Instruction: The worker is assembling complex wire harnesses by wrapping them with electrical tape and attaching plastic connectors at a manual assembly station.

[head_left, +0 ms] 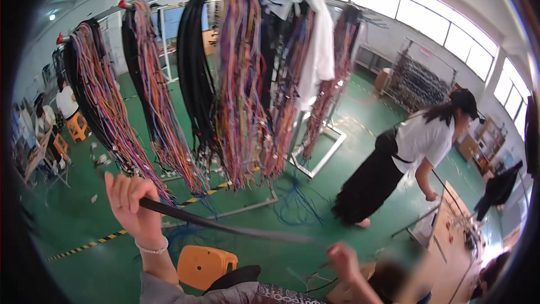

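Note:
My left hand [135, 204] is raised at the left, its fingers wrapped round a black sleeved cable [185, 214]. From that fist the cable runs rightward and slightly down, and its far end blurs away a little short of my right hand [342, 258]. That right hand looks curled closed but is smeared by motion, so I cannot make out what is in it. Thin loose wires [318, 277] show below and left of it.
Thick bundles of coloured wire harnesses [239, 79] hang from racks ahead. An orange stool [203, 264] stands near my left forearm. At the right, a person [419, 135] in a white top leans toward a wooden work table [450, 236]. Other people sit at the far left.

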A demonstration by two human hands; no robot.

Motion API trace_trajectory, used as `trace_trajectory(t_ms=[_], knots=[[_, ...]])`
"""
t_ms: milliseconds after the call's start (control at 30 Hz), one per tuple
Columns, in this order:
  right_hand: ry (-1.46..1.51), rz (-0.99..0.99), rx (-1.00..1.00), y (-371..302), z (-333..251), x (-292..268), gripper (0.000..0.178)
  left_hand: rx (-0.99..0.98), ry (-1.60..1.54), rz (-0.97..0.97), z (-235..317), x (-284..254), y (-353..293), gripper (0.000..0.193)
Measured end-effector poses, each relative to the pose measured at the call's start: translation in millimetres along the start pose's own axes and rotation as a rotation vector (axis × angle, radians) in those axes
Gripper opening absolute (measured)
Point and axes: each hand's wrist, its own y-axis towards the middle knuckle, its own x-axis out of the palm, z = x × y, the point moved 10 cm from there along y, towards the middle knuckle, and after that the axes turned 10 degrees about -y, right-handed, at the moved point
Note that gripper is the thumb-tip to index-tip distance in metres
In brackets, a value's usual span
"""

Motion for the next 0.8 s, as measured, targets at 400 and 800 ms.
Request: trace_trajectory(t_ms=[400,800], knots=[[-0.209,0.363,-1.383,363.9,-721.3,-12.7,0.04,0.148,0.094,-0.006,46.7,-102.9,173.8,0.045],[-0.301,-0.185,-1.093,540.8,-715.0,64.0,0.042,0.537,1.465,0.734,146.2,-191.4,184.6,0.032]])
